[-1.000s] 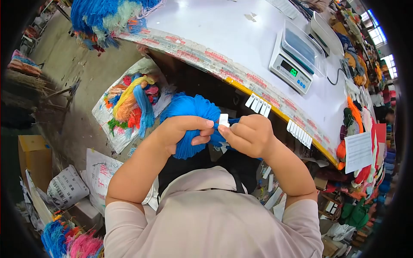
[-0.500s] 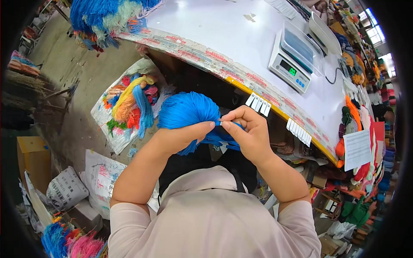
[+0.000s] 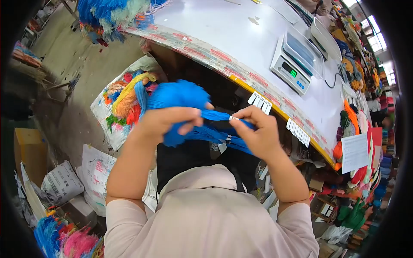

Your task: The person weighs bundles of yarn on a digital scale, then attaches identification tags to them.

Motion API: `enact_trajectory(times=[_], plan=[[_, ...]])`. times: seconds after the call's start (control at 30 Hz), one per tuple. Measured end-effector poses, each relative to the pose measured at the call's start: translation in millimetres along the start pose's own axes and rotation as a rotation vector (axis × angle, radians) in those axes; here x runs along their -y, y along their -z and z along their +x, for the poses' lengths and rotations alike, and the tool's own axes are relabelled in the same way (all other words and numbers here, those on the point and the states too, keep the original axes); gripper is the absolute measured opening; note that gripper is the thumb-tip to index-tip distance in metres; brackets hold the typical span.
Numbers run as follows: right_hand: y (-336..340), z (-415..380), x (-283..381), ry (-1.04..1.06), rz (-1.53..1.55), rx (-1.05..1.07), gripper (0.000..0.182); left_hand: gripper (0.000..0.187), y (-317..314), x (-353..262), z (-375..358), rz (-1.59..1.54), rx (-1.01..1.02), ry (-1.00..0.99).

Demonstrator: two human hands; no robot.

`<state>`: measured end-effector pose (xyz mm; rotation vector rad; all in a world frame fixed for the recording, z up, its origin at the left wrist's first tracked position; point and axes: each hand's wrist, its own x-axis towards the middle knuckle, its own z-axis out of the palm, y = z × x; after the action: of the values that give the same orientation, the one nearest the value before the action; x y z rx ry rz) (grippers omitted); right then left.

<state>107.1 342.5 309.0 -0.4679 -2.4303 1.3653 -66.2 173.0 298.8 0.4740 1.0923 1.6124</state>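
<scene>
A thick bundle of blue yarn [image 3: 178, 95] hangs over the lap, blurred on its left side. Around its narrow part my left hand [image 3: 172, 121] is closed, with a thumb and fingers on the strands. To the right, my right hand [image 3: 256, 128] pinches the drawn-out strands at a small white band [image 3: 233, 118]. Below them, more blue strands with another white band [image 3: 228, 138] run toward the lower right.
A white table [image 3: 206, 26] carries a digital scale [image 3: 290, 71] and a heap of blue and pale yarn [image 3: 114, 15]. White labels [image 3: 259, 102] hang on its yellow edge. Mixed yarn [image 3: 129, 99] lies on a white sack at the left.
My left hand has shifted left and my right hand slightly right, so they are farther apart. A stretch of blue strands and the white bands now show.
</scene>
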Motion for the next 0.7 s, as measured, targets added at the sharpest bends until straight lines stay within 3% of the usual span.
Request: enact_trajectory(times=[0.03,0.07,0.17,0.2,0.23,0.27,0.4,0.47,0.6,0.67,0.7], plan=[[12,-2,2,-0.129,0.175,0.053,0.014,0.036,15,-4,-6,-0.128,0.026,0.006],[27,-5,4,-0.162,0.205,0.09,0.016,0.037,34,-7,-13,-0.267,0.016,0.034],[67,-22,11,-0.106,0.196,-0.017,0.017,0.045,93,-8,-41,-0.387,-0.035,-0.134],[85,-33,20,-0.293,0.224,-0.028,0.017,0.045,112,-7,-51,-0.41,-0.049,-0.179],[94,-42,7,-0.115,0.23,-0.117,0.018,0.045,128,-9,-59,-0.433,-0.062,-0.227],[116,-57,8,-0.252,0.218,-0.12,0.021,0.043,140,-12,-68,-0.435,-0.065,-0.256],[174,-119,-24,-0.225,0.16,-0.264,0.035,0.036,184,-19,-90,-0.38,-0.14,-0.34],[199,-155,-34,-0.359,0.165,-0.298,0.037,0.036,194,-23,-91,-0.34,-0.193,-0.368],[223,-208,-72,-0.507,0.141,-0.43,0.022,0.037,203,-17,-82,-0.275,-0.284,-0.32],[208,-212,-93,-0.644,-0.006,-0.46,0.018,0.04,208,-5,-73,-0.191,-0.348,-0.248],[199,-212,-108,-0.666,-0.131,-0.403,0.016,0.042,206,3,-68,-0.126,-0.477,-0.216]])
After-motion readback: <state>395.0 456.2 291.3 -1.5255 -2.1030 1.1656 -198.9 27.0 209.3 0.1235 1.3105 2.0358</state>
